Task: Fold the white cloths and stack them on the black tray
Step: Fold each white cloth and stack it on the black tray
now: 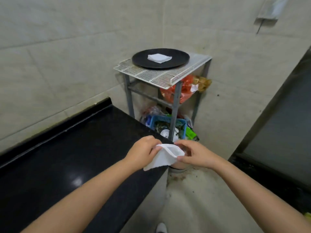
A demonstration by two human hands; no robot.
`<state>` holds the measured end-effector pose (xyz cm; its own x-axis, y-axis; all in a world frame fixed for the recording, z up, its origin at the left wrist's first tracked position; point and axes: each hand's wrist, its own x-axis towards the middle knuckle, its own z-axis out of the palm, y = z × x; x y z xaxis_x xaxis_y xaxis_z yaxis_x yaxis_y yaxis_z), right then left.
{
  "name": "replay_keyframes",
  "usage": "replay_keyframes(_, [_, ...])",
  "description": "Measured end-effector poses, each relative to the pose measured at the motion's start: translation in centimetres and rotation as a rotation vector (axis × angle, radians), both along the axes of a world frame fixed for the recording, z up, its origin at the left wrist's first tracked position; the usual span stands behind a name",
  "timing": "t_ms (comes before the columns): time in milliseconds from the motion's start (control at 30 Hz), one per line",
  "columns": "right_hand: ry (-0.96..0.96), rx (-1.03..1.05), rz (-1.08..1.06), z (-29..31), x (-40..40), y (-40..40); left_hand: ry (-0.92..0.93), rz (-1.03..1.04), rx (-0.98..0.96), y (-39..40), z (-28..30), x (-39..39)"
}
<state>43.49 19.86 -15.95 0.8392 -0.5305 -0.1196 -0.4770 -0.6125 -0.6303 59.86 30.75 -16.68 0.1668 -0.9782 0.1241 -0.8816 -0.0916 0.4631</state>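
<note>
A black glossy bench (67,157) fills the near left and runs along the tiled wall (58,47). In the far corner stands a grey metal rack (175,105) with a white wire shelf (156,75) on top. Under the shelf lies an orange plastic bag (185,89). Lower down, a blue basket (165,125) holds mixed items. A dark panel (282,132) stands at the right. A white shoe (161,228) is on the floor (193,190).
</note>
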Motion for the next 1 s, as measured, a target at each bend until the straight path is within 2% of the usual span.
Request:
replay_keyframes(200, [0.031, -0.276, 0.092, 2.6, 3.3, -14.6, -0.092, -0.027, -0.056, -14.8, 2.4, 3.3])
replay_keyframes(367, [0.041, -0.452, 0.184, 9.8, 8.0, -26.8, -0.209, -0.022, -0.089, -25.3, 8.2, 8.0])
replay_keyframes(467, [-0.020, -0.537, 0.208, 14.9, 11.5, -33.4, -0.223, 0.088, -0.205, -30.8, 13.0, 10.7])
replay_keyframes(533, [-0.069, -0.570, 0.187, 17.0, 13.2, -34.6, -0.242, 0.147, -0.277, -32.0, 15.3, 11.8])
replay_keyframes(600, [-0.129, -0.557, 0.154, 18.5, 16.3, -38.5, -0.322, 0.240, -0.240, -35.5, 16.7, 13.7])
replay_keyframes(700, [-0.160, -0.530, 0.120, 19.0, 21.9, -43.6, -0.324, 0.440, -0.160, -41.2, 17.7, 17.0])
replay_keyframes(833, [-0.353, -0.476, 0.082, 18.3, 29.2, -49.6, -0.357, 0.688, -0.148, -47.1, 17.1, 21.2])
replay_keyframes(933, [-0.419, -0.496, 0.159, 16.3, 32.8, -53.0, -0.461, 0.692, -0.179, -48.9, 15.5, 23.1])
replay_keyframes(1000, [-0.359, -0.503, 0.282, 13.7, 33.7, -54.6, -0.519, 0.702, -0.048, -49.3, 13.3, 23.2])
